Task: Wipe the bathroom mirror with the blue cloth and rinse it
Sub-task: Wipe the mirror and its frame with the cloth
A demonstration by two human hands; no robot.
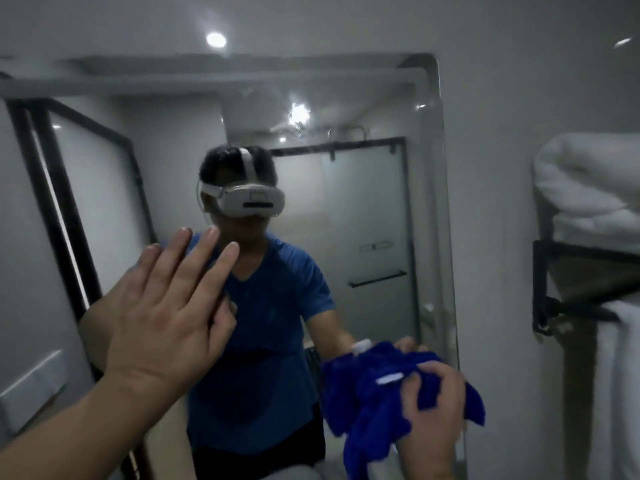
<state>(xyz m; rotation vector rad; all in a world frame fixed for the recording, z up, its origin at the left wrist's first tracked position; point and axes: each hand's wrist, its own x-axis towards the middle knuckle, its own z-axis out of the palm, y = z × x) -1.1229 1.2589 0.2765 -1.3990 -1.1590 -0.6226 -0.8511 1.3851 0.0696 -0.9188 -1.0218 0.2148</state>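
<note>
The right hand (431,407) bunches the blue cloth (377,393) against the mirror (374,202) at its lower right edge, likely to scrub there. The left hand (166,317) is spread flat and empty toward the mirror's lower left, probably bracing.

Black metal wall rack (585,271) at right edge of frame, fixed on white wall. Folded white towels (588,188) lie stacked directly on rack top shelf, upper right. Another white towel (613,393) hangs down below rack, lower right. Rack bracket partly cut by frame edge.
</note>
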